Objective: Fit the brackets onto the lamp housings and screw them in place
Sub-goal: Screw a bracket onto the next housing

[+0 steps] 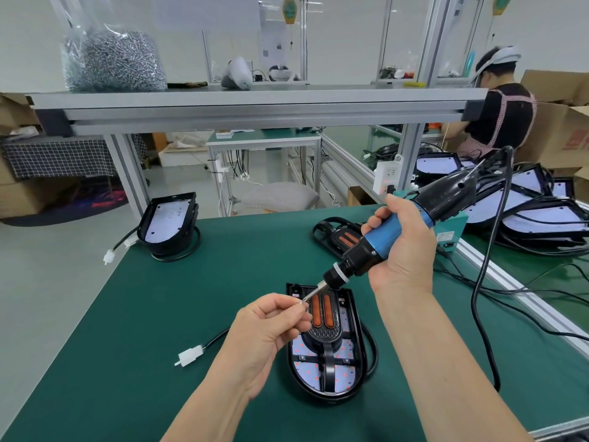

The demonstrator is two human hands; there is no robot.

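Observation:
A black lamp housing [355, 352] lies on the green mat in front of me, with a black bracket [328, 355] bearing two orange strips resting on its white panel. My right hand [404, 247] grips a blue and black electric screwdriver [379, 240], tilted down to the left. My left hand [267, 330] pinches a small screw [302, 302] at the tip of the driver's bit, just above the housing's upper left corner. A second bracket [338, 237] lies behind the driver.
Another housing [169, 221] stands stacked at the mat's far left, cable and white plug [109, 256] trailing off. A white connector [190, 355] lies left of the near housing. Several housings [529, 215] pile up right. The driver's cord [481, 301] loops across the right side. A screw bag [111, 59] sits on the shelf.

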